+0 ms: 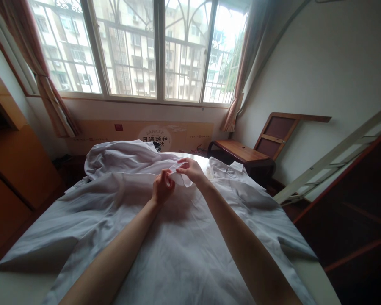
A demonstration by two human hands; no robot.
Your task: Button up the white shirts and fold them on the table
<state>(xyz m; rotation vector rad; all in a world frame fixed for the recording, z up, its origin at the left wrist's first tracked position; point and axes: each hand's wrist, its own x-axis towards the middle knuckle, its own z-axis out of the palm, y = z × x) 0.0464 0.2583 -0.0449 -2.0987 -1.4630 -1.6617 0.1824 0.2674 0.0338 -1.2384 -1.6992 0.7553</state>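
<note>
A large white shirt [180, 250] is spread over the table, its cloth wrinkled and hanging toward the sides. At its far end, my left hand [163, 187] is closed in a pinch on the edge of what looks like the shirt's collar [184, 181]. My right hand [192, 169] pinches the same raised strip of cloth a little farther right. The two hands are close together, just above the spread fabric. Exactly how the cloth lies between the fingertips is too small to make out.
A bunched white cloth [120, 156] lies at the table's far left, and a white garment with a collar [227, 167] at the far right. Beyond stand a wooden bench [241, 150] and a printed board [123, 133] beneath the window. A pale ladder [330, 161] leans at right.
</note>
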